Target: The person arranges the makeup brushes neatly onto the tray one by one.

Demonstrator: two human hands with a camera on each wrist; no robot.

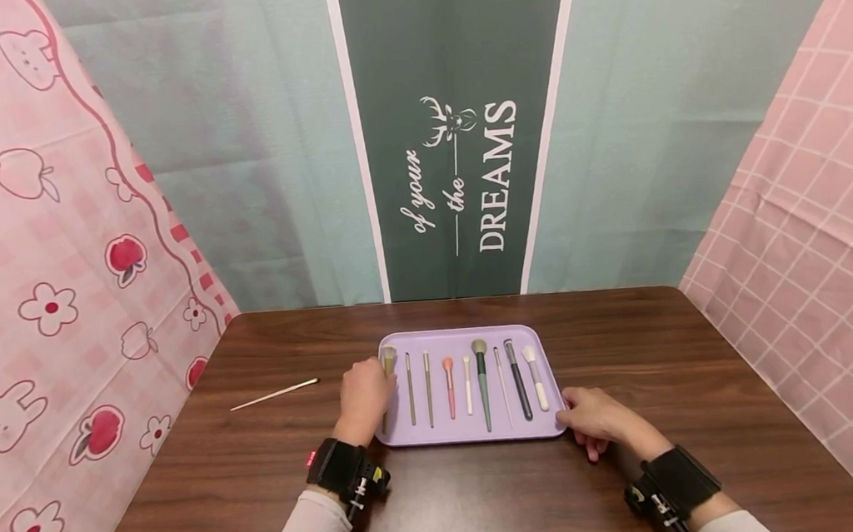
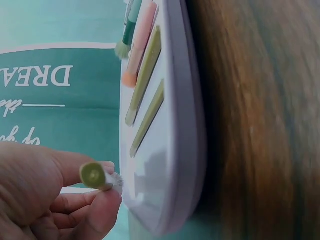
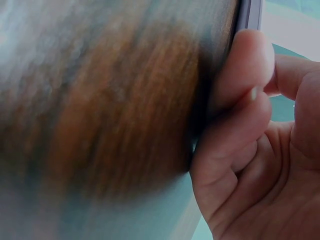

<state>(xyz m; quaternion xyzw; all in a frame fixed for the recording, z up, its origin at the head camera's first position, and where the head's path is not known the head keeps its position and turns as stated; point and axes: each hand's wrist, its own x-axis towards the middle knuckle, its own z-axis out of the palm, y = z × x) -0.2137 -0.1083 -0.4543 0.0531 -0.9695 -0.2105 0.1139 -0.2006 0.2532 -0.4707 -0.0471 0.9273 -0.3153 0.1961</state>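
My left hand (image 1: 365, 396) pinches a makeup brush with an olive handle (image 2: 93, 175) over the left end of a lilac tray (image 1: 450, 433). In the left wrist view the handle's end faces the camera, and pale bristles show beside the fingertips. At the tray's front right corner, my right hand (image 1: 596, 415) holds the rim between thumb and curled fingers. Several brushes lie side by side in the tray, among them a coral brush (image 1: 449, 388), a green brush (image 1: 484, 387), a black brush (image 1: 518, 382) and a white brush (image 1: 536, 378).
One thin brush (image 1: 274, 394) with a pale handle lies on the brown wooden table (image 1: 475, 504), left of the tray. A grey-green curtain (image 1: 281, 144) hangs behind the table. Pink patterned cloths (image 1: 49, 245) hang at both sides.
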